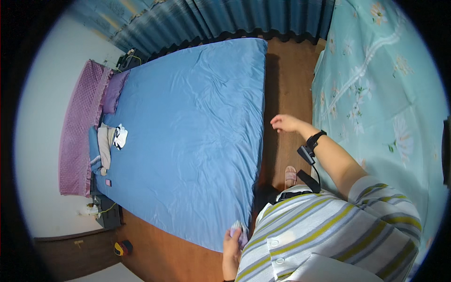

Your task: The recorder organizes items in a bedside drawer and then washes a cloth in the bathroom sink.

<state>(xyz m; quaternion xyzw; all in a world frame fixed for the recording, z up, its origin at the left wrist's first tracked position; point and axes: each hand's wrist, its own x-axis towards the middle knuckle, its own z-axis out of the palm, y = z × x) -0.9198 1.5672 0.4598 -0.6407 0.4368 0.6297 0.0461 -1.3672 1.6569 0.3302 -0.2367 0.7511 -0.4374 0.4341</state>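
Observation:
A blue fitted sheet [190,127] covers the bed, wrinkled along the foot end nearest me. At the bed's lower corner my left hand [232,243] grips a small bunched cloth, white and light purple [242,232]. My right hand [284,123] hangs over the floor just beyond the bed's foot edge, empty, with its fingers loosely curled and not touching the sheet. Near the head of the bed lie a purple pillow [114,92], folded beige [105,144] and blue fabric [94,148], a white-and-black cloth [120,136] and a small pink phone-like item [108,182].
A pink quilted cover [79,134] drapes the headboard. Dark nightstands stand at both sides [109,211] [135,60]. A floral green cloth [380,105] hangs at the right, beside a narrow wooden floor strip [296,70]. Blue curtains [246,17] hang beyond the bed.

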